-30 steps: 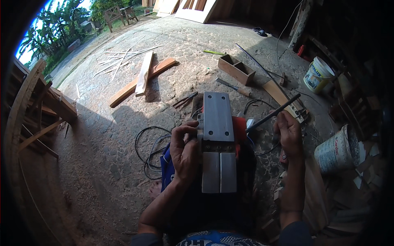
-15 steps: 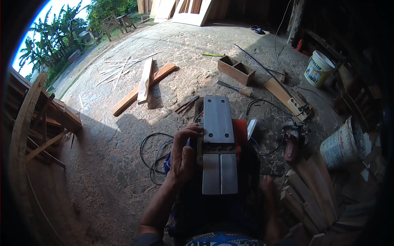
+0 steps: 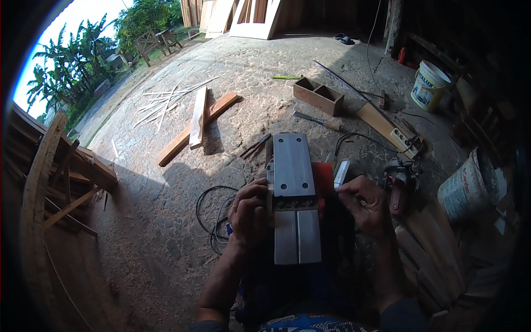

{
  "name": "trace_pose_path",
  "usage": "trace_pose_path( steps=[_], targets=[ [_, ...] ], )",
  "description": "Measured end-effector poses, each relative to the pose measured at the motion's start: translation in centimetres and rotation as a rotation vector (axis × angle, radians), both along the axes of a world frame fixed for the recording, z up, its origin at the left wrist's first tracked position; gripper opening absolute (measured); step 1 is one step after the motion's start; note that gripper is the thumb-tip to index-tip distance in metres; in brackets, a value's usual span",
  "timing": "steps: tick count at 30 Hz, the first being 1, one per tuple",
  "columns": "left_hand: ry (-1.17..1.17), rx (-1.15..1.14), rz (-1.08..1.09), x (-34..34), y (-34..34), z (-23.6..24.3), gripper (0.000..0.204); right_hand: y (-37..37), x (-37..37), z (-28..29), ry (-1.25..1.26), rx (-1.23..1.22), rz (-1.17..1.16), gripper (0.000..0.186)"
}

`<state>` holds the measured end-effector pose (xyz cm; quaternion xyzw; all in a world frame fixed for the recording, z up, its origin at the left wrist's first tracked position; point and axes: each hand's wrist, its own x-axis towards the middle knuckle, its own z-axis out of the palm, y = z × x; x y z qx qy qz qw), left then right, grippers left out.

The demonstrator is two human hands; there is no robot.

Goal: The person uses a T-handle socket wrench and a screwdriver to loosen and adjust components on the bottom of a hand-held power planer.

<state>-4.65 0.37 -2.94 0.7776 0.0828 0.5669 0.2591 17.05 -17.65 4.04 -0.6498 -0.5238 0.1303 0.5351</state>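
Observation:
An electric planer lies upside down on my lap, its grey metal sole facing up and its red housing showing on the right. My left hand grips the planer's left side near the middle. My right hand is at the right side, its fingertips pinched together against the red housing. Whether they hold something small is not visible. A short pale metal piece stands just beyond those fingers.
A black cable coils on the ground at my left. Ahead lie boards, a small wooden box, a chisel and a power strip. A power tool, buckets and stacked wood crowd the right; timber frames the left.
My right hand held a long thin dark tool a second ago, dropped low and out of sight, then came back up to the planer's red side. The left hand kept its grip.

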Motion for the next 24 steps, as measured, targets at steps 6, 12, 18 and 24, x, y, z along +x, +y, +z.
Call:
trace_pose_path(
  steps=[6,12,18,24],
  targets=[
    [-0.028,-0.013,-0.025,0.7,-0.2,0.3,0.01,3.0,-0.1,4.5,-0.364,-0.215,0.344,0.013],
    [-0.028,0.017,-0.019,0.5,-0.1,0.3,0.011,4.1,-0.5,5.9,-0.645,-0.299,0.435,0.016],
    [-0.025,0.01,-0.004,0.4,-0.1,0.5,0.01,4.7,-1.5,6.9,-0.786,-0.341,0.428,0.018],
    [0.027,0.079,0.031,0.3,-0.1,0.5,0.011,6.2,-2.2,6.4,-0.812,-0.267,0.482,0.021]
  ],
)
